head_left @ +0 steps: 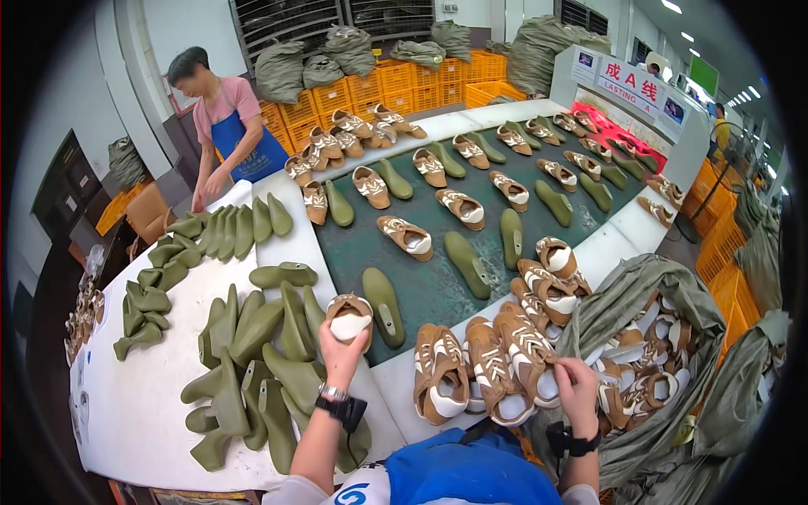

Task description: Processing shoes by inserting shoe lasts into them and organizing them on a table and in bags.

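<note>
My left hand [341, 358] is closed round a brown and white shoe upper [348, 308], held up at the near left corner of the green conveyor belt. With thumb and fingers pinched, my right hand [576, 385] grips the edge of another laced brown shoe upper [523, 347] on the white ledge in front of me. Beside that one lie more laced uppers, among them a shoe upper [440, 368] at the left of the row. An olive green shoe last [383, 305] rests on the belt just right of my left hand.
Olive lasts [278, 412] are heaped on the white table [160, 404] to my left. Shoes and lasts line the belt [370, 244]. An open sack [640, 295] of uppers stands at my right. Across the table is a person [227, 126] in a blue apron. Orange crates [396, 80] stand behind.
</note>
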`<act>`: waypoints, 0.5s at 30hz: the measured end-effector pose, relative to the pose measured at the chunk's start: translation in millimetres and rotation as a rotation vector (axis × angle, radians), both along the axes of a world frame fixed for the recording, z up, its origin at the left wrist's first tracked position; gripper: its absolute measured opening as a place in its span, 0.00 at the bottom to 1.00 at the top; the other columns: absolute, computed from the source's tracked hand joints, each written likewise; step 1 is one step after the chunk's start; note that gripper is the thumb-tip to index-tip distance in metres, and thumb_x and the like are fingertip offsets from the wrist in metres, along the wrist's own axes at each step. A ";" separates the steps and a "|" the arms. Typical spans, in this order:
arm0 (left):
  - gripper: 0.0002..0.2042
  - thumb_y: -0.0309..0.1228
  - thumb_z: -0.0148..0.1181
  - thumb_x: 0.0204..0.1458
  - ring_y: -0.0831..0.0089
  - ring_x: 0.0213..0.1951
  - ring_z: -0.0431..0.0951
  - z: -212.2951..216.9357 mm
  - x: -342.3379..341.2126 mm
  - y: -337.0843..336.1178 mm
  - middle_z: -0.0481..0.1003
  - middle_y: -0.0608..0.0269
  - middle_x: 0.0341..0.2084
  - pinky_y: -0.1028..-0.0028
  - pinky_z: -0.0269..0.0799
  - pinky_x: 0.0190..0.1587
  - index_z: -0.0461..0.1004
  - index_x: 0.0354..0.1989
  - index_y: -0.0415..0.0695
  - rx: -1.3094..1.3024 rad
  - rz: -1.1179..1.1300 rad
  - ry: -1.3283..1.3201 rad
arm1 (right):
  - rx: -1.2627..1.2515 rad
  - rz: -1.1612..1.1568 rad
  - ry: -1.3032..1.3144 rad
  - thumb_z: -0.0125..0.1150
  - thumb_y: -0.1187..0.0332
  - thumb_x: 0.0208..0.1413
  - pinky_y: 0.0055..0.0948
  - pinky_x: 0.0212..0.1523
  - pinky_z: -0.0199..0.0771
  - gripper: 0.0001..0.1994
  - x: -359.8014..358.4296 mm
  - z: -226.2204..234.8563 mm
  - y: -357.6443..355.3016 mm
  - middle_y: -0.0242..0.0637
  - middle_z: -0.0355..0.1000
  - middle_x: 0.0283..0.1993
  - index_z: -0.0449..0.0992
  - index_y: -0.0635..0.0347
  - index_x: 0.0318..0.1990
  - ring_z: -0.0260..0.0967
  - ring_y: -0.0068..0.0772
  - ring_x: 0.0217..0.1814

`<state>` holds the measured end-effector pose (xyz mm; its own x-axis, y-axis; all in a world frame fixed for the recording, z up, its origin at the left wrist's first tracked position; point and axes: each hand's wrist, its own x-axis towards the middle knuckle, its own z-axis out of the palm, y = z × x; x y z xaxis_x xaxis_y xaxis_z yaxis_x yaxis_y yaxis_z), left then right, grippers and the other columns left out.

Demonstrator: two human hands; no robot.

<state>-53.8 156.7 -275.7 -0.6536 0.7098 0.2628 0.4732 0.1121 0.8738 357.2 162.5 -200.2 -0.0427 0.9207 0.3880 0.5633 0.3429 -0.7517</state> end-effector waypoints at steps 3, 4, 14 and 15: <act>0.32 0.35 0.69 0.37 0.56 0.52 0.65 -14.8 -18.7 52.7 0.64 0.45 0.49 0.65 0.61 0.54 0.60 0.50 0.36 0.014 0.040 0.137 | -0.043 -0.063 -0.007 0.57 0.78 0.48 0.25 0.29 0.68 0.04 14.4 -6.3 -11.4 0.42 0.72 0.28 0.74 0.68 0.32 0.70 0.34 0.26; 0.34 0.36 0.68 0.38 0.52 0.54 0.62 -27.9 -33.5 70.5 0.61 0.43 0.51 0.64 0.58 0.56 0.58 0.52 0.36 0.019 0.065 0.239 | -0.037 -0.075 -0.008 0.57 0.78 0.48 0.25 0.28 0.68 0.04 16.6 -7.1 -13.5 0.42 0.72 0.28 0.74 0.68 0.32 0.70 0.34 0.26; 0.30 0.39 0.61 0.42 0.51 0.51 0.63 -55.8 -48.6 97.6 0.66 0.48 0.48 0.62 0.59 0.55 0.62 0.54 0.39 -0.485 -0.264 0.428 | -0.086 -0.321 -0.021 0.55 0.76 0.51 0.24 0.27 0.67 0.05 74.7 -43.2 -13.1 0.39 0.71 0.24 0.74 0.68 0.34 0.69 0.28 0.24; 0.28 0.38 0.61 0.42 0.52 0.50 0.64 -51.8 -40.7 91.4 0.66 0.49 0.47 0.62 0.60 0.55 0.64 0.52 0.39 -0.443 -0.327 0.445 | -0.116 -0.394 -0.014 0.55 0.75 0.52 0.24 0.27 0.67 0.05 90.4 -51.3 -8.0 0.39 0.71 0.24 0.74 0.68 0.35 0.69 0.27 0.24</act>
